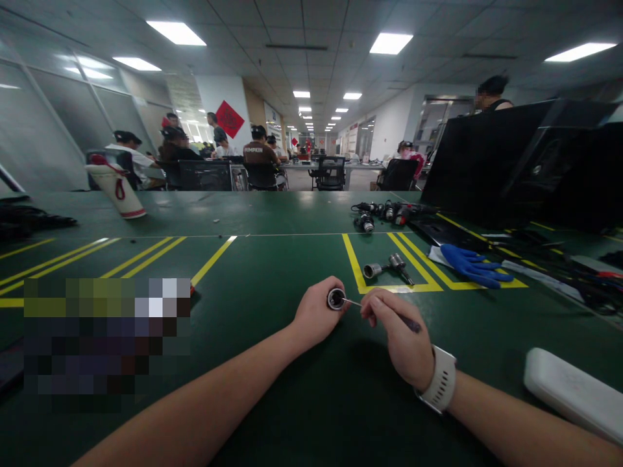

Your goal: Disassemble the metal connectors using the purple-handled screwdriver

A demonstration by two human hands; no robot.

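Observation:
My left hand (316,311) is closed around a hollow round metal part (335,299), its open end turned toward me. My right hand (402,331), a pale watch on its wrist, grips a slim screwdriver-like tool (353,302) with a dark handle. The tool's thin metal shaft points left, its tip at the mouth of the metal part; whether it touches anything inside is too small to see. Beyond my hands, a metal ring-shaped piece (372,270) and a metal piece with a thin shaft (400,268) lie within a yellow-taped outline (355,263) on the green table (272,272).
Blue gloves (470,264) lie at right, near black monitors (491,155). Dark tools with cords (367,222) rest farther back. A white case (569,389) sits at lower right, a tall cup (117,188) at far left. A blurred patch hides the near left. People sit beyond.

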